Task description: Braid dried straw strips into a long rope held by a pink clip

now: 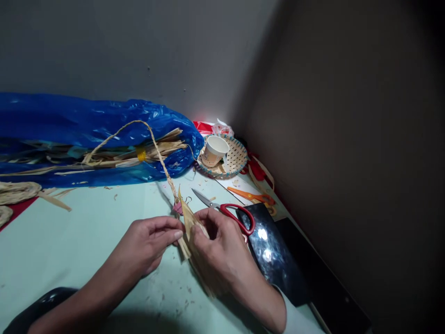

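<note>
A twisted cord of dry straw-coloured fibre (162,160) arches over the table and runs down to a pink wrapped band (178,208) just above my hands. Below the band, my left hand (156,239) pinches the narrow strips at the cord's lower end between thumb and fingers. My right hand (219,243) is closed on a wide dry husk leaf (188,215), whose pointed tip rises beside the band. More of the leaf trails beneath my right palm, partly hidden. Red-handled scissors (238,211) lie right behind my right hand, blades pointing left.
A blue plastic bag (86,118) with bundled dry leaves (163,150) lies along the wall. At the back, a woven basket (238,155) holds a paper cup (215,150). Orange scissors (252,195) and a glossy black slab (274,255) are on the right. Coiled braid (19,192) sits far left.
</note>
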A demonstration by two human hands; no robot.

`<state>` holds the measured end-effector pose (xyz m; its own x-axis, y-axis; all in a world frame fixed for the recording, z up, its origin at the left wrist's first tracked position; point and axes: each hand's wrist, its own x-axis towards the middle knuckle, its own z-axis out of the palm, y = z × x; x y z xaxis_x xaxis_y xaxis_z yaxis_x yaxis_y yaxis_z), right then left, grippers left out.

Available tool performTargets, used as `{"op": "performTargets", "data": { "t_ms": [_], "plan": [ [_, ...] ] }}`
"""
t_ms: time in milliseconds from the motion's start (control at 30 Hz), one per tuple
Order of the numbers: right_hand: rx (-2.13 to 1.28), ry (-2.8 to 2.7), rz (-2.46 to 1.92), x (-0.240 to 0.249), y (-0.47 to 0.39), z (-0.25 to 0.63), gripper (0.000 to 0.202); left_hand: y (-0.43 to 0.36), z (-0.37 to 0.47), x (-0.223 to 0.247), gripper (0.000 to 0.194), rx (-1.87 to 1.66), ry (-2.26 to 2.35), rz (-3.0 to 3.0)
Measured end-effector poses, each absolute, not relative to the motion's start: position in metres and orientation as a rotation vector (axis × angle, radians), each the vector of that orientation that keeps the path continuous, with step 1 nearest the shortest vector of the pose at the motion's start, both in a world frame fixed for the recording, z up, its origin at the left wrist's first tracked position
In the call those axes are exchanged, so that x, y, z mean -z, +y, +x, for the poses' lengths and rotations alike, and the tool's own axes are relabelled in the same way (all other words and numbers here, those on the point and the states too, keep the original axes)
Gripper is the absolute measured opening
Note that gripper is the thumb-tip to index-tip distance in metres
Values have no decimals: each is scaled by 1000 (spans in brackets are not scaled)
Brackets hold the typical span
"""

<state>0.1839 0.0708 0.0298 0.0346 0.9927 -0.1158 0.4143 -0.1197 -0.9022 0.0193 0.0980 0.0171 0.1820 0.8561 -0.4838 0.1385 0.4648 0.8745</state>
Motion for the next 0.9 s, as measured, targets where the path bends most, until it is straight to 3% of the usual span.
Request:
{"op": "performTargets", "data": {
  "t_ms": [367,900],
  "plan": [
    [-837,-1645,-1667,-14,60,179,9,95,17,-16,41,-590,1338,1093],
    [-884,-1729,-1641,-18,61,182,11,91,20,-25,29,-655,1381,1059]
  ]
}}
